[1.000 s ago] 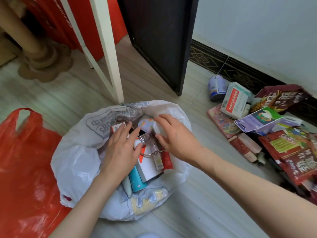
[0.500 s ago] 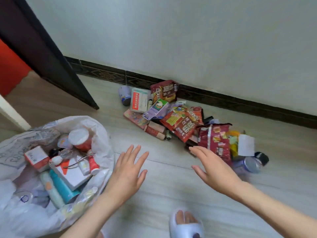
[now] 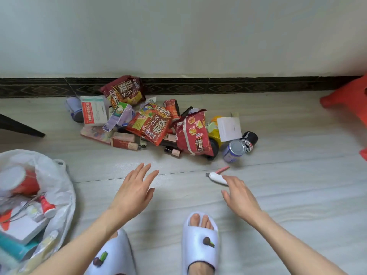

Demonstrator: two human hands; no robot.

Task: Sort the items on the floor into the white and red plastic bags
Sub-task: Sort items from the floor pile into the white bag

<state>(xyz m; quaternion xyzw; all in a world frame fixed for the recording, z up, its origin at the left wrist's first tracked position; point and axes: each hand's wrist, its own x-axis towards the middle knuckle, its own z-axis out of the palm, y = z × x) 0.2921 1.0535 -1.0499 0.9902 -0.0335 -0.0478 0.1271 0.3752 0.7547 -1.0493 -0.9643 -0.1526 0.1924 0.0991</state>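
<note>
Neither hand holds anything: the left hand (image 3: 135, 192) hovers over the pale wood-look floor (image 3: 297, 195) with fingers spread and straight, and the right hand (image 3: 239, 195) is relaxed, its fingertips just beside a small white tube-shaped item (image 3: 216, 177), contact uncertain. Beyond them, against the dark skirting, lies the heap of red snack packets, boxes and cans (image 3: 155, 124). At far left sits the open white plastic bag (image 3: 59, 187), already holding a red cup and boxes.

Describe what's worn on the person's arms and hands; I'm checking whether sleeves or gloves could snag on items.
Nothing shows on either: the left hand and right hand are bare, without gloves, rings or watch, and both forearms are sleeveless as far as the frame shows.
</note>
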